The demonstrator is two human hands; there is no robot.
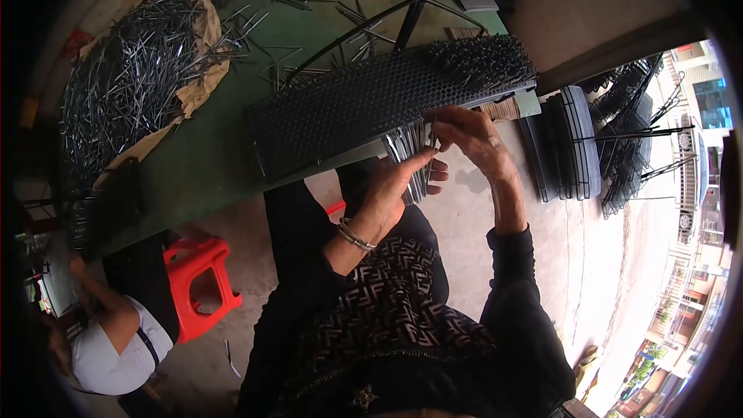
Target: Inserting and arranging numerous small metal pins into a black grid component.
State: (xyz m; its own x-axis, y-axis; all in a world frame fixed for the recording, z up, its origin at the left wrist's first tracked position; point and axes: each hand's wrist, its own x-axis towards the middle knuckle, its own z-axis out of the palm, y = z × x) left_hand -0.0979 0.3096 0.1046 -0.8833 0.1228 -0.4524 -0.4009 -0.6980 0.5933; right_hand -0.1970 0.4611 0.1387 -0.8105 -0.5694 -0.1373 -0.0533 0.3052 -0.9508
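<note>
A bundle of thin shiny metal rods (408,147) is gripped in my left hand (384,190), just off the near edge of a long black perforated panel (333,120). Fingers of my left hand wrap round the bundle, its thumb lying across the front. At the bundle's right side my right hand (474,138) is closed in a pinch on a thin rod; the fingertips partly hide it. Many small holes cover the panel, and short dark rods (484,62) stand densely in its right end.
Brown paper (193,97) holds a large heap of rods (131,70) on the green table (186,178). Loose rods and a black metal stand (414,11) lie behind the panel. Black racks (576,143) stand at right. A red stool (203,286) and another person (124,348) are at lower left.
</note>
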